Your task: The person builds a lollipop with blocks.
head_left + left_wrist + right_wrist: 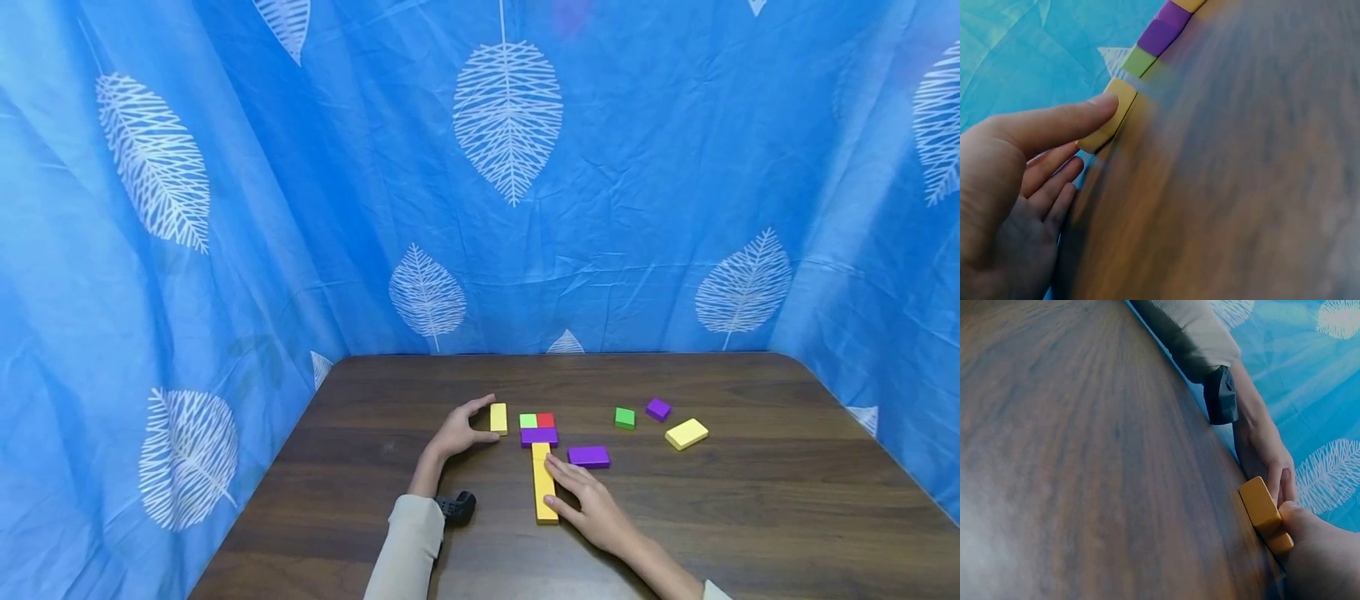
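Note:
In the head view, my left hand holds a small yellow block between thumb and index finger, near its two ends. The left wrist view shows the thumb against the yellow block, the other fingers loosely extended behind. My right hand rests its thumb and fingertips along the right edge of a long yellow-orange strip of blocks. That strip meets a purple block at its far end. Beyond the purple block, a light green block and a red block sit side by side.
Right of the strip lies a purple block. Farther right are a green block, a small purple block and a yellow block. A blue leaf-print curtain surrounds the brown wooden table.

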{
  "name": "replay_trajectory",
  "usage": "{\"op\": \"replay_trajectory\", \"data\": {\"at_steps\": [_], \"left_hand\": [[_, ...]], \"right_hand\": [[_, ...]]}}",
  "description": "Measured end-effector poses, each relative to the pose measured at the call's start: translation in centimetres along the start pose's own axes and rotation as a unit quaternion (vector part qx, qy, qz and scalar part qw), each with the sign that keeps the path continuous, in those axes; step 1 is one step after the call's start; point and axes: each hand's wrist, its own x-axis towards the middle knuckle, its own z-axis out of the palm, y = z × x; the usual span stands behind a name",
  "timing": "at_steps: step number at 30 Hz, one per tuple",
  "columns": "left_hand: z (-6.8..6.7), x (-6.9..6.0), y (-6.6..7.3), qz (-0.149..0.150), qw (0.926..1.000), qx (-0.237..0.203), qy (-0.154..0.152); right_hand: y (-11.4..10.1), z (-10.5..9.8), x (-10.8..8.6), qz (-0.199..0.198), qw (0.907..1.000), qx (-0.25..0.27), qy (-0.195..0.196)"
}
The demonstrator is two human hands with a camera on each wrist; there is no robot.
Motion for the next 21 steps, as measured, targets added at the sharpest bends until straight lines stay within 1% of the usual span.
{"op": "replay_trajectory", "data": {"at_steps": [3,9,13,17,21], "left_hand": [[0.0,0.0,0.1,0.001,1.0000,-0.002,0.002],[0.7,0.4,0.3,-0.003,0.9999,0.015,0.008],[1.2,0.6,0.3,0.006,0.9998,0.022,0.000],[1.4,0.7,0.3,0.015,0.9996,0.021,-0.012],[1.3,0.7,0.3,0.018,0.9996,0.023,-0.006]], "right_hand": [[0.0,0.0,0.0,0.002,1.0000,-0.002,-0.004],[0.0,-0.1,0.0,0.003,1.0000,0.001,-0.005],[0.0,0.0,0.0,0.001,1.0000,0.002,-0.008],[0.0,-0.1,0.0,0.000,1.0000,0.000,-0.006],[0.0,-0.1,0.0,-0.003,1.0000,-0.006,0.002]]}}
